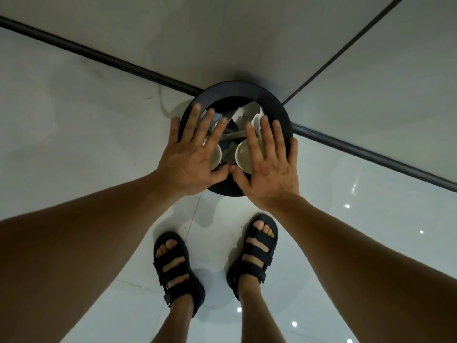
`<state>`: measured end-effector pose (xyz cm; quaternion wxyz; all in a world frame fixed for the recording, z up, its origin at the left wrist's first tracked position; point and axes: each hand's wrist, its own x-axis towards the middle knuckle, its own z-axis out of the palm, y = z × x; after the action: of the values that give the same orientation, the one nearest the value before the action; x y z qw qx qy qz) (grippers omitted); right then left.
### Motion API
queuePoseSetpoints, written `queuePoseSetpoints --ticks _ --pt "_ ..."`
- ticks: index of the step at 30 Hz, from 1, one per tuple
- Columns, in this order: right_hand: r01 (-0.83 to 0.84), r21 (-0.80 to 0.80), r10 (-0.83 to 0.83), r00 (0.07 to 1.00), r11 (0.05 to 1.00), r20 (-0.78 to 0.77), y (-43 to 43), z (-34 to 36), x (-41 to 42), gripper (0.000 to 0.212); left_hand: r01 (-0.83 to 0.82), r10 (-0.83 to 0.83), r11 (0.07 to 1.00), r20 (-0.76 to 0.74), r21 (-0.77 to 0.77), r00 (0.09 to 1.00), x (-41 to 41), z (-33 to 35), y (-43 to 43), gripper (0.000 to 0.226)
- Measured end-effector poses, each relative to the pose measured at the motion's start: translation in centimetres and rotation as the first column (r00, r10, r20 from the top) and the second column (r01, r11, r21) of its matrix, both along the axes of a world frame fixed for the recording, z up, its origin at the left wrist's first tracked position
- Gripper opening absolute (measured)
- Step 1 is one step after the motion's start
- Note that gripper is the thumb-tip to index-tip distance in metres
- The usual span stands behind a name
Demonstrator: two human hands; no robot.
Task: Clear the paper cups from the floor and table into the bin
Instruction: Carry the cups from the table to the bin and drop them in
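Item: round black bin (237, 88), set in a room corner, seen from above. L hand (195, 157) & R hand (270, 169): both spread flat, palms down, over the bin mouth. Fingers straight & splayed, released, grasping nothing; thumb tips nearly meet betw. the hands. Contents: 2 paper cups, mouths up, inside the bin. Left cup (217, 157) sits under the base of the L index finger, mostly covered. Right cup (242, 154) sits under the R index finger, rim showing on its thumb side. Beyond the fingertips: crumpled paper & wrappers (243, 114), type unclear. Behind the wrists: black strap sandals (176, 271) on glossy white floor tile (371, 219). Progress (est.): at least 2 cups binned; no cup on the visible floor. Table out of view, so what's left there can't be judged.
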<state>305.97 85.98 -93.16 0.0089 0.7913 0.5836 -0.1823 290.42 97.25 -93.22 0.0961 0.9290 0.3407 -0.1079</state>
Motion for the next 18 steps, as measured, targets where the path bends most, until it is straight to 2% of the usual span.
queuePoseSetpoints --ticks 3,8,15,18 --pt "0.052 0.017 -0.051 0.997 0.999 -0.055 -0.6 2.7 0.2 0.08 -0.036 0.037 0.999 0.039 -0.019 0.999 -0.5 3.0 0.1 0.085" --pt "0.183 -0.083 -0.189 0.979 0.98 -0.077 -3.2 9.0 0.1 0.082 -0.121 0.119 0.99 -0.03 -0.078 0.992 -0.9 11.2 0.4 0.08" --pt "0.357 -0.165 -0.379 0.915 0.919 -0.136 -7.9 20.7 -0.8 0.079 -0.101 0.096 0.983 -0.037 -0.152 0.995 0.5 24.6 -2.4 0.081" --pt "0.443 -0.192 -0.471 0.871 0.876 -0.141 -9.6 26.7 -1.0 0.084 -0.06 0.053 0.986 -0.051 -0.157 0.997 1.2 30.5 -3.7 0.085"
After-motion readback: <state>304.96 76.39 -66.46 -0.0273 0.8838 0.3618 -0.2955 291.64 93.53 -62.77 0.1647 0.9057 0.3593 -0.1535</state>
